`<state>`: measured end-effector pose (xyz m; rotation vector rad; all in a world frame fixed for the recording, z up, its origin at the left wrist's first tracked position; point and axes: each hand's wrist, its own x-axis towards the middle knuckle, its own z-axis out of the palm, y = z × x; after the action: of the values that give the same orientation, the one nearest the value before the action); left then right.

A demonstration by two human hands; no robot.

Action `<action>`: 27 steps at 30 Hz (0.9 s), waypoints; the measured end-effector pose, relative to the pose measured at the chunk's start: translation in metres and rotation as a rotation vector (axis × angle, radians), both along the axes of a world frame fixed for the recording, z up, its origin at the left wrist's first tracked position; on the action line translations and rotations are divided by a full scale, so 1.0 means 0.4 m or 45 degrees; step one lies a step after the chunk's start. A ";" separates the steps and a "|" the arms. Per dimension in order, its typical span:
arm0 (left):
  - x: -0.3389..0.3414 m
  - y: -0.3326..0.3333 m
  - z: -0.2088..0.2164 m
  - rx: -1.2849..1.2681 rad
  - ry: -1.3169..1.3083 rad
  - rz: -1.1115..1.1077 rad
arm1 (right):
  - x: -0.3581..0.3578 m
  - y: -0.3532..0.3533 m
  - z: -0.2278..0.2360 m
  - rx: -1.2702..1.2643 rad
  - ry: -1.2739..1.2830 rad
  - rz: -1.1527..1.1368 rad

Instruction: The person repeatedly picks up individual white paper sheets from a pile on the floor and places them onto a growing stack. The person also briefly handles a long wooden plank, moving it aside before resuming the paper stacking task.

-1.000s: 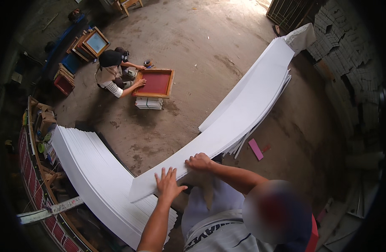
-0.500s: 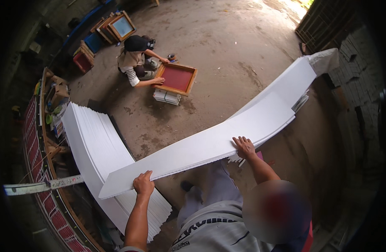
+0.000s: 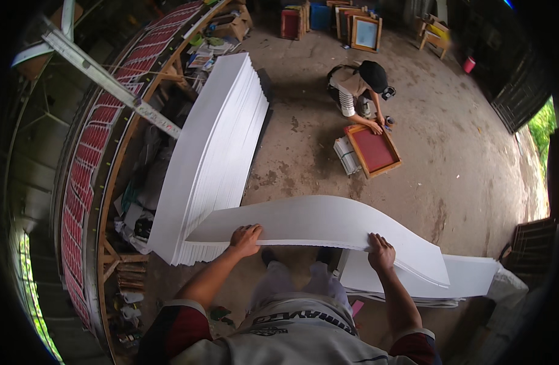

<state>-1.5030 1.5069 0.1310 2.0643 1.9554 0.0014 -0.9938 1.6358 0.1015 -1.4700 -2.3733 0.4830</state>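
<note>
A long white sheet (image 3: pixel 316 219) spans the space in front of me, bowed upward in the middle. My left hand (image 3: pixel 246 239) is closed on its near edge towards the left, and my right hand (image 3: pixel 381 250) grips the same edge further right. The sheet's left end rests against a tall stack of white sheets (image 3: pixel 209 121). At the right, its other end lies over a lower pile of white sheets (image 3: pixel 468 274). My thumbs are partly hidden.
Ahead, a crouching person (image 3: pixel 352 91) handles a wooden-framed red screen (image 3: pixel 377 149) on a bundle of white strips (image 3: pixel 346 156). More framed screens (image 3: pixel 366 33) lean at the back. A long rack with red printed strips (image 3: pixel 100 152) runs along the left, beside a metal beam (image 3: pixel 109 73).
The view has swung, shifting the surroundings across the picture. Between my hands the sheet now arches upward more, and both hands still hold its near edge. The crouching person's hands have come closer together.
</note>
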 end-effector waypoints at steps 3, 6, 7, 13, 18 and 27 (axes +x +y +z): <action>0.063 -0.045 -0.004 0.141 0.018 0.282 | -0.101 0.068 0.049 0.131 0.040 0.120; 0.040 -0.082 0.049 0.218 0.012 0.465 | -0.192 0.157 0.108 0.158 0.075 0.215; 0.023 -0.099 0.074 0.256 0.011 0.516 | -0.223 0.182 0.124 0.184 0.103 0.249; -0.091 -0.213 0.519 0.092 0.048 0.587 | -0.428 0.244 0.263 0.322 0.225 0.544; -0.245 -0.381 0.650 0.174 0.363 0.553 | -0.643 0.316 0.182 0.283 0.012 0.750; -0.495 -0.649 0.575 0.148 0.182 0.937 | -1.151 0.352 0.250 0.410 -0.037 1.150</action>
<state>-1.7008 1.2474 0.3610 1.3125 2.7414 0.1287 -1.4543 1.7765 0.2013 -0.2139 -2.8618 0.2348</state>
